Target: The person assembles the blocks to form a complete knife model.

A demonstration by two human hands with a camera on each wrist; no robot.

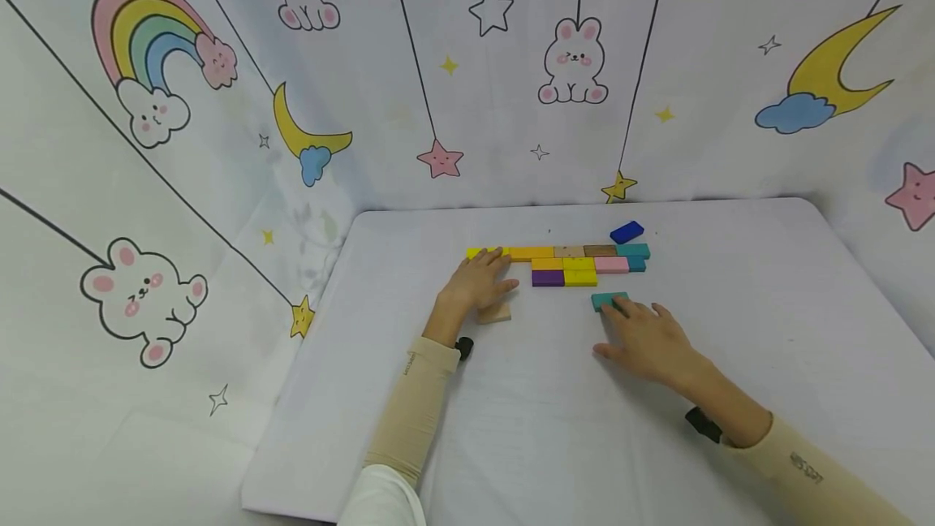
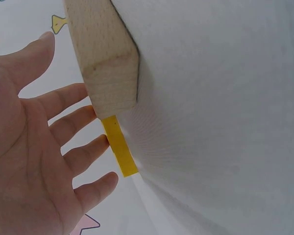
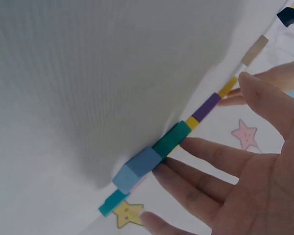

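Note:
My left hand (image 1: 478,278) rests with spread fingers over the yellow block (image 1: 475,252) at the left end of a back row of coloured blocks. Beside its thumb lies a plain wooden block (image 1: 494,313), large in the left wrist view. My right hand (image 1: 650,343) reaches to a teal block (image 1: 609,299) in front of the rows, its fingertips on or right at it; the thumb stands apart. In the right wrist view, a light blue block (image 3: 137,169) and a teal block (image 3: 171,138) lie by the fingertips. Neither hand visibly grips anything.
The rows include an orange block (image 1: 532,253), a brown block (image 1: 601,251), a pink block (image 1: 611,265) and a purple block (image 1: 548,278). A dark blue block (image 1: 626,232) lies behind them. A white cloth covers the table (image 1: 540,428), with a patterned curtain (image 1: 497,104) behind.

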